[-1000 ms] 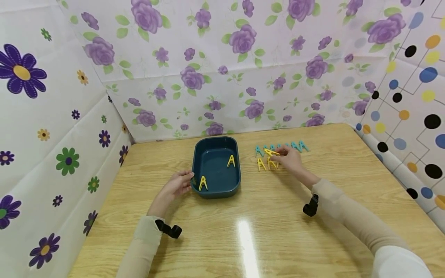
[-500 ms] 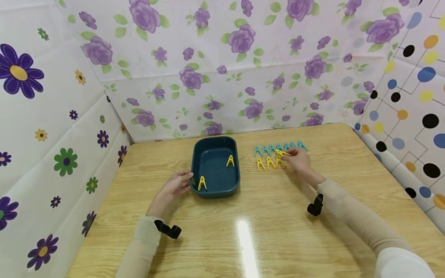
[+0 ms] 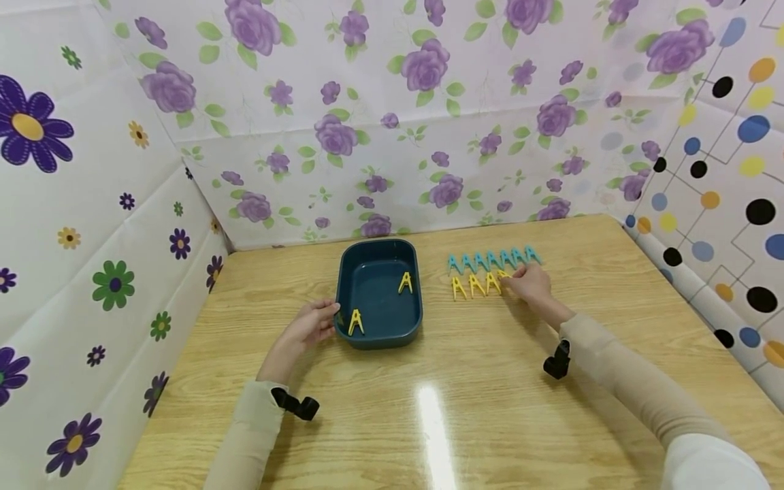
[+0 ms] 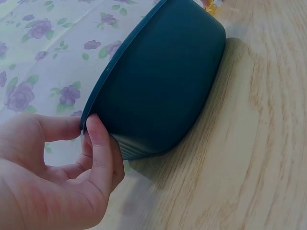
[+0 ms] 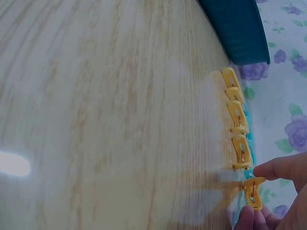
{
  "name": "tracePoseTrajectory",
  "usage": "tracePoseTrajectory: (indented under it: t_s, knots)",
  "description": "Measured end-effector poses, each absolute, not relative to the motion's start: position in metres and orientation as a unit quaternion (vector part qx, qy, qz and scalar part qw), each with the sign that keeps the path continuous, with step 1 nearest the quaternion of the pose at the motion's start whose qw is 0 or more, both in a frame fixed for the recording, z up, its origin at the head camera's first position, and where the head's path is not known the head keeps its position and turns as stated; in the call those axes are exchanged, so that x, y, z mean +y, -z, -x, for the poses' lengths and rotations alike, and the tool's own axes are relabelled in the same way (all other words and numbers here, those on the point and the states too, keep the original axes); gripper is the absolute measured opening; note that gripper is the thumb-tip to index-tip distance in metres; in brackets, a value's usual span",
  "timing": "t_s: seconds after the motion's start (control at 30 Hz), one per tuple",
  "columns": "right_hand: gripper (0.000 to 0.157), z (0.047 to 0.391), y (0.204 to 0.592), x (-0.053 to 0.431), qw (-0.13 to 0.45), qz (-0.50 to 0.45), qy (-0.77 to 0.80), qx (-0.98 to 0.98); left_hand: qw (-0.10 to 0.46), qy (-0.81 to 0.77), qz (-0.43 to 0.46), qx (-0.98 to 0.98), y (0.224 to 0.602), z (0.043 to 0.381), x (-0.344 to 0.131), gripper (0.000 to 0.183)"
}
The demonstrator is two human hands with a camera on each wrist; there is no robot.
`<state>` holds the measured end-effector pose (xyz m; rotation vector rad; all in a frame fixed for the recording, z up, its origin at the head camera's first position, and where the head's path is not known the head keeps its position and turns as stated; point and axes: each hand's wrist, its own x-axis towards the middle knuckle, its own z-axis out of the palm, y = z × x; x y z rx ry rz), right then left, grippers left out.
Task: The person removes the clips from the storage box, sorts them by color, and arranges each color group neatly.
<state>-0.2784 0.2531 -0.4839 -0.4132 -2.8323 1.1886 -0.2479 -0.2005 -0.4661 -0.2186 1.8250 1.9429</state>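
Observation:
My left hand [image 3: 309, 323] pinches the left rim of a dark blue plastic basin [image 3: 382, 340]; the left wrist view shows thumb and fingers meeting over that edge. Two yellow clothespins lie inside, one near the right wall [image 3: 405, 282] and one at the front left [image 3: 356, 322]. My right hand [image 3: 531, 282] holds a yellow clothespin [image 5: 253, 192] between thumb and fingers, low at the right end of a row of yellow clothespins [image 5: 241, 152]. The head view shows this clothespin mostly covered by fingertips.
Behind the yellow row, several light blue clothespins [image 3: 492, 260] stand in a line on the wooden table [image 3: 490, 408]. Purple-flowered cloth [image 3: 392, 136] rises at the table's back edge, with patterned cloth on both sides.
My right hand has moved right and down, bringing the yellow clothespin from above the row to its right end. The left hand has kept its grip on the basin.

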Motion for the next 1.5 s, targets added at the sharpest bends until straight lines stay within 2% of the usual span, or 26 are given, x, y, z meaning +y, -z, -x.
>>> tracePoseTrajectory:
  t_s: [0.27, 0.47, 0.6, 0.73, 0.8, 0.97, 1.13, 1.5]
  knots:
    - [0.032, 0.2746, 0.482, 0.255, 0.009, 0.112, -0.358, -0.927, 0.227, -0.706, 0.085, 0.665, 0.4673, 0.2487, -0.2005, 0.009]
    - [0.035, 0.2742, 0.4804, 0.2543, -0.003, 0.104, -0.352, -0.93, 0.232, -0.709, 0.078, 0.661, 0.4667, 0.2493, -0.2014, 0.016]
    - [0.023, 0.2761, 0.4803, 0.255, -0.001, 0.1, -0.361, -0.927, 0.234, -0.709, 0.071, 0.662, 0.4667, 0.2493, -0.2018, 0.017]
    - [0.035, 0.2766, 0.4789, 0.2556, -0.008, 0.102, -0.385, -0.917, 0.231, -0.706, 0.073, 0.666, 0.4671, 0.2496, -0.2011, 0.017]
    - [0.034, 0.2763, 0.478, 0.2559, -0.009, 0.105, -0.389, -0.915, 0.229, -0.705, 0.075, 0.667, 0.4673, 0.2497, -0.2006, 0.017]
    - [0.022, 0.2763, 0.479, 0.2571, 0.016, 0.109, -0.369, -0.923, 0.229, -0.707, 0.072, 0.665, 0.4672, 0.2491, -0.2005, 0.017]
    - [0.026, 0.2743, 0.4796, 0.2565, 0.043, 0.072, -0.353, -0.932, 0.23, -0.708, 0.07, 0.664, 0.4688, 0.2476, -0.2011, 0.012]
    - [0.026, 0.2777, 0.48, 0.2475, 0.122, -0.004, -0.345, -0.931, 0.231, -0.706, 0.07, 0.666, 0.4694, 0.2481, -0.2023, 0.017]
